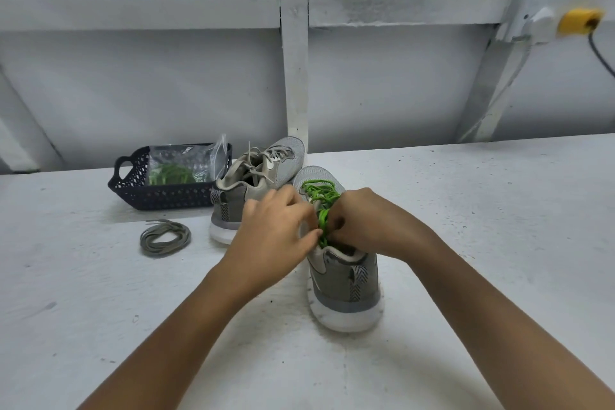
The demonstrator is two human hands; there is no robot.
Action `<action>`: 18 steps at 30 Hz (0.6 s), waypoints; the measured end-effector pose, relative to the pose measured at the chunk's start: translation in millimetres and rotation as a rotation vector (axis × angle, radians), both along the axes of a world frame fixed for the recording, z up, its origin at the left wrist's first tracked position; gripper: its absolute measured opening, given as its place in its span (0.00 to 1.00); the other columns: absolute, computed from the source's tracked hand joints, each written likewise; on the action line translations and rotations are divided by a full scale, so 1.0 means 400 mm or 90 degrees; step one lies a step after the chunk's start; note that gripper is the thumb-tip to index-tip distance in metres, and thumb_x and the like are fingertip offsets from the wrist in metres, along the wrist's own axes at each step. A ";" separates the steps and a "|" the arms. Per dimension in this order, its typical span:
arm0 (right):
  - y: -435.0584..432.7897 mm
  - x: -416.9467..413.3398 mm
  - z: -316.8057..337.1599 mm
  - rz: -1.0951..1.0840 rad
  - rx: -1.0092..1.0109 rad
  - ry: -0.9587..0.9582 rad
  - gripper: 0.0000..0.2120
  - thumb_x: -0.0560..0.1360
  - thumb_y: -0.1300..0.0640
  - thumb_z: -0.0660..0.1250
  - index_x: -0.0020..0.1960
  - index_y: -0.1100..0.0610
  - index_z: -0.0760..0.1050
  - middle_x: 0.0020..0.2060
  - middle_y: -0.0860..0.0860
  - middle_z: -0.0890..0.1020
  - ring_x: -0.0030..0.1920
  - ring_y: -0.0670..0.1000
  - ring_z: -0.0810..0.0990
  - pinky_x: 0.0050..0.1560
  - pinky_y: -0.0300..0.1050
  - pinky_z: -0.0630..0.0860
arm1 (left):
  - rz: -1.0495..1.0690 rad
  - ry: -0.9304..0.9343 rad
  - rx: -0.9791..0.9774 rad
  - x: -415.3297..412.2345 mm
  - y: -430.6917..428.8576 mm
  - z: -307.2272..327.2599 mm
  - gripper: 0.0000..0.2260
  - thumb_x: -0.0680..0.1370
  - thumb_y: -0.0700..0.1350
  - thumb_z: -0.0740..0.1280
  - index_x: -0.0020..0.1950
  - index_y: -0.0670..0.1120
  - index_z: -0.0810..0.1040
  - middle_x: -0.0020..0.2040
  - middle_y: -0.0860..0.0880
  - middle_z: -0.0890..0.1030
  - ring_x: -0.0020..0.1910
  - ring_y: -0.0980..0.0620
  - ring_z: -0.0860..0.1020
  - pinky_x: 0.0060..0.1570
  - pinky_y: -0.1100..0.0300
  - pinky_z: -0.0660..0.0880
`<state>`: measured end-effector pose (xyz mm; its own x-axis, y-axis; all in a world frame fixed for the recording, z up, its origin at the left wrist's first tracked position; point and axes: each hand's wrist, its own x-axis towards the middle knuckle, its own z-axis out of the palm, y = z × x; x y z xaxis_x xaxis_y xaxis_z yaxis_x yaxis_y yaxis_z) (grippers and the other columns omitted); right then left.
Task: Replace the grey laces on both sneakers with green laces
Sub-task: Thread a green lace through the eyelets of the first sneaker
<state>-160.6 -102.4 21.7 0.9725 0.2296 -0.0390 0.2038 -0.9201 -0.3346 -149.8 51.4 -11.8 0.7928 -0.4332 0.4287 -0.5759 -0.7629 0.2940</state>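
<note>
A grey sneaker (346,280) stands heel toward me at the centre, threaded with a bright green lace (321,191). My left hand (273,230) and my right hand (362,220) meet over its tongue, and both pinch the green lace ends near the top eyelets. Behind and to the left, a second grey sneaker (266,166) still carries its grey lace. A removed grey lace (164,238) lies coiled on the table to the left.
A dark perforated basket (133,190) at the back left holds a clear plastic bag with another green lace (171,173). The white table (499,243) ends at a white framed wall. A yellow socket (579,22) with a black cable hangs at the upper right.
</note>
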 end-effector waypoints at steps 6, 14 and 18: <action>-0.040 0.005 0.005 -0.067 0.184 -0.031 0.07 0.72 0.58 0.70 0.36 0.53 0.79 0.33 0.51 0.83 0.32 0.46 0.81 0.31 0.34 0.75 | 0.003 0.045 -0.078 0.011 -0.003 -0.023 0.11 0.73 0.49 0.71 0.55 0.54 0.79 0.50 0.55 0.67 0.57 0.54 0.66 0.50 0.59 0.59; -0.091 -0.004 0.010 -0.062 0.286 0.046 0.11 0.78 0.59 0.64 0.39 0.57 0.81 0.31 0.49 0.84 0.35 0.48 0.84 0.42 0.46 0.82 | -0.045 0.107 0.025 0.020 -0.009 -0.032 0.10 0.78 0.51 0.63 0.54 0.56 0.82 0.70 0.53 0.63 0.68 0.55 0.53 0.63 0.58 0.52; -0.071 -0.014 0.025 -0.013 0.126 0.033 0.12 0.77 0.56 0.61 0.42 0.57 0.81 0.37 0.51 0.84 0.41 0.51 0.83 0.48 0.52 0.80 | -0.059 0.136 -0.020 0.025 -0.007 -0.028 0.08 0.78 0.48 0.64 0.51 0.52 0.83 0.68 0.53 0.66 0.69 0.54 0.55 0.63 0.59 0.54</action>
<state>-166.1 -130.7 31.6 0.9749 0.2182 -0.0447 0.1641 -0.8394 -0.5182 -139.7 48.7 -23.1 0.8245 -0.4973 0.2701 -0.5651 -0.6982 0.4395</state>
